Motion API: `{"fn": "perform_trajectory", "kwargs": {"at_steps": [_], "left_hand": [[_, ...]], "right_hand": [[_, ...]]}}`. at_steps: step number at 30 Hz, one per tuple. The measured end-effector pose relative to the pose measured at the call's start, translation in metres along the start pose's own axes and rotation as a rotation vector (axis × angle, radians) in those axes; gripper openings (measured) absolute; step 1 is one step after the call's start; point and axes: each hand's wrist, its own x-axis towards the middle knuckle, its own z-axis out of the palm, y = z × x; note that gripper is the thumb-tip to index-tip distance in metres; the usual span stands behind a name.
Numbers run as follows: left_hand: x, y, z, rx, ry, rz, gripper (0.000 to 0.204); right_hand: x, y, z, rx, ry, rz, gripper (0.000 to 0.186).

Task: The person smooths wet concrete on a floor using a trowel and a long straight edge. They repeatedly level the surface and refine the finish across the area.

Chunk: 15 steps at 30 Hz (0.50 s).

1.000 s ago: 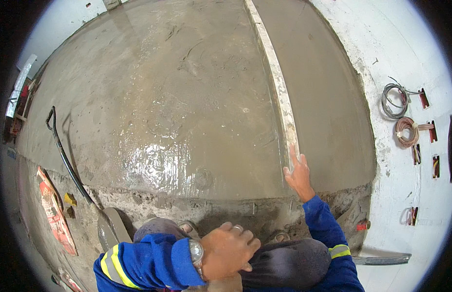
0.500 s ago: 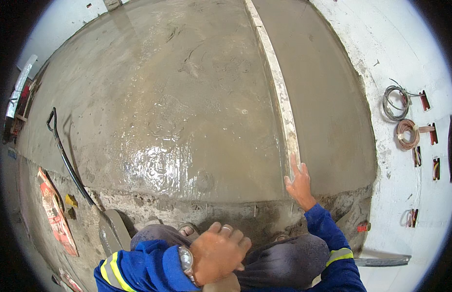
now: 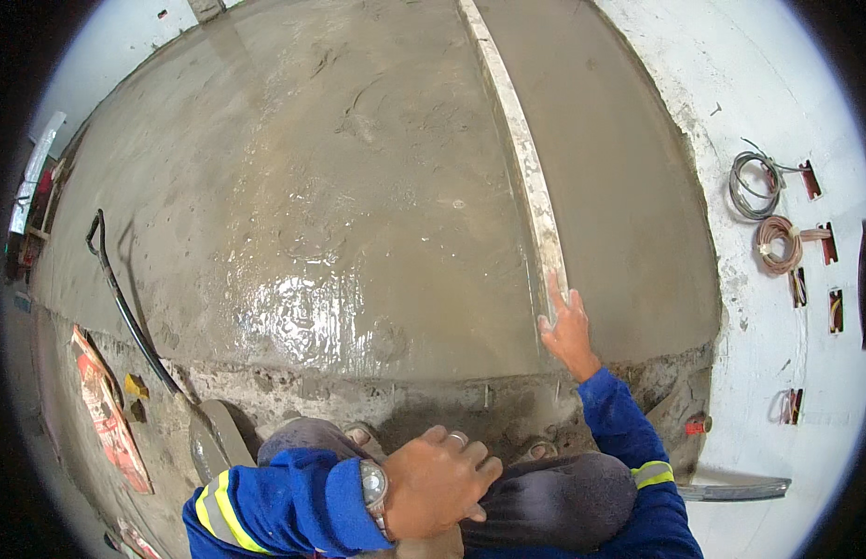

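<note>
A long, pale straightedge (image 3: 519, 140), smeared with mortar, lies on wet grey screed (image 3: 377, 186) and runs away from me. At its near end my right hand (image 3: 569, 334) is closed loosely over it, forefinger stretched along the top and thumb at the left side. My left hand (image 3: 440, 480), back upward with a ring and a wristwatch (image 3: 373, 486), hangs in front of my bent knees. Its fingers are curled. A tan, rounded surface shows just below it; what the palm touches, if anything, is hidden.
A shovel (image 3: 209, 438) with a black handle leans at the left beside a torn red-and-white bag (image 3: 107, 410). Coiled cables (image 3: 778, 244) hang on the white right wall. A metal strip (image 3: 736, 490) lies lower right. The screed ends in a rough step (image 3: 293, 382) before my feet.
The view has shifted a little. My right hand and the near part of the straightedge sit slightly farther up and left in the picture; my left hand has moved slightly right.
</note>
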Motion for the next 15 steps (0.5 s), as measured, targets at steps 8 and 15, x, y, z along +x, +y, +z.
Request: {"fn": "perform_trajectory", "kwargs": {"at_steps": [8, 15], "left_hand": [[0.007, 0.005, -0.004, 0.01, -0.027, -0.006, 0.054], [0.0, 0.006, -0.01, 0.086, -0.06, -0.097, 0.054]], "right_hand": [[-0.003, 0.008, -0.001, 0.011, 0.002, -0.014, 0.095], [-0.023, 0.006, 0.0, 0.01, -0.025, 0.002, 0.095]]}}
